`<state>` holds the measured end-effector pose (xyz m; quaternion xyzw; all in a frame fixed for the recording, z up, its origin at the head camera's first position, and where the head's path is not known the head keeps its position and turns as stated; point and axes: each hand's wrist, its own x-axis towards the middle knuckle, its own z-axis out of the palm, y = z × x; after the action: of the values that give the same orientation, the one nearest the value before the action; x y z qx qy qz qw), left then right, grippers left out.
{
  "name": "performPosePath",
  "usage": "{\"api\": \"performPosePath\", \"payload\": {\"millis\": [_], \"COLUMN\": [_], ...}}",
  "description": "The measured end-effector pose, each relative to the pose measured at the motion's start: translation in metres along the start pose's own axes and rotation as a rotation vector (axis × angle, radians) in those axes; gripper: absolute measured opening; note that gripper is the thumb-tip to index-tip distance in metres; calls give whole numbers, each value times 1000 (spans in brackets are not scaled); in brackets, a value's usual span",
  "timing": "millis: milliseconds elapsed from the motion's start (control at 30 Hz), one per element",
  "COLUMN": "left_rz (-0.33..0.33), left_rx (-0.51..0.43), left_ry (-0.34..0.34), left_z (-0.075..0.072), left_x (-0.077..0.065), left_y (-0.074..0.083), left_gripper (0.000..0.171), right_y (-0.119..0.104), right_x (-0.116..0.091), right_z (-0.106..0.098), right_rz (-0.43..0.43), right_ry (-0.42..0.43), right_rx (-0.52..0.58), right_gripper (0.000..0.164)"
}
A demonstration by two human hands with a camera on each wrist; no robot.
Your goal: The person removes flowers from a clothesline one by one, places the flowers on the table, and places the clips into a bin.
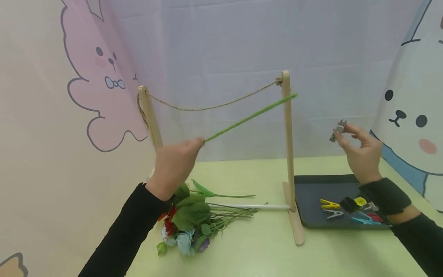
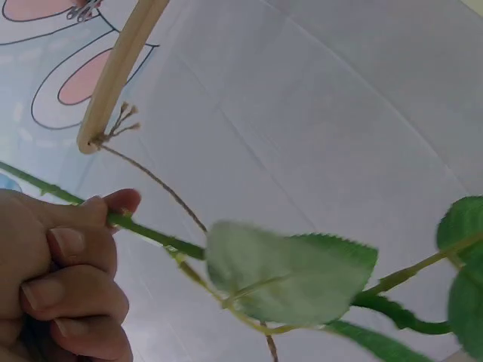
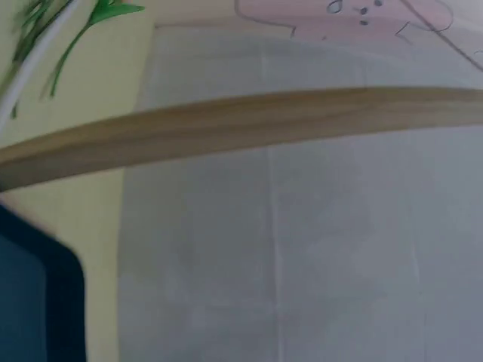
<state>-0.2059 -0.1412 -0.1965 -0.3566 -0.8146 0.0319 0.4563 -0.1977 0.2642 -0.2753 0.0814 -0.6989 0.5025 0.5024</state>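
Note:
My left hand point(image 1: 176, 165) pinches a long green flower stem point(image 1: 249, 117), which slants up to the right in the head view, its tip overlapping the right post. Serrated leaves point(image 2: 290, 275) branch off the stem in the left wrist view; its bloom is out of sight there. Out to the right, my right hand point(image 1: 365, 156) holds a small silver-grey clip point(image 1: 338, 130) between thumb and fingers, raised above the tray. A twine point(image 1: 207, 109) sags between two wooden posts, behind the stem. The right wrist view shows neither this hand nor the clip.
The right wooden post point(image 1: 288, 142) stands on a foot, joined low down by a white rod point(image 1: 270, 207) toward the left post point(image 1: 151, 115). Artificial flowers point(image 1: 187, 238) lie at the left. A dark tray point(image 1: 306, 181) at right holds several clips, including a yellow clip point(image 1: 330, 204).

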Motion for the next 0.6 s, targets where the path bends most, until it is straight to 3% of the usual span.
{"api": "performPosePath", "payload": {"millis": [100, 200, 467, 600], "left_rz": [54, 88, 168, 206], "left_rx": [84, 132, 239, 290], "left_ry": [-166, -320, -617, -740], "left_z": [0, 3, 30, 47], "left_x": [-5, -10, -28, -45], "left_y": [7, 11, 12, 19], "left_gripper": [11, 12, 44, 57], "right_y": [22, 40, 72, 82], "right_x": [-20, -35, -47, -47], "right_z": [-19, -35, -58, -62], "right_rz": [14, -41, -254, -266], "right_ry": [-118, -263, -587, -792], "right_rx": [-161, -295, -588, -724], "right_gripper": [28, 31, 32, 31]}}
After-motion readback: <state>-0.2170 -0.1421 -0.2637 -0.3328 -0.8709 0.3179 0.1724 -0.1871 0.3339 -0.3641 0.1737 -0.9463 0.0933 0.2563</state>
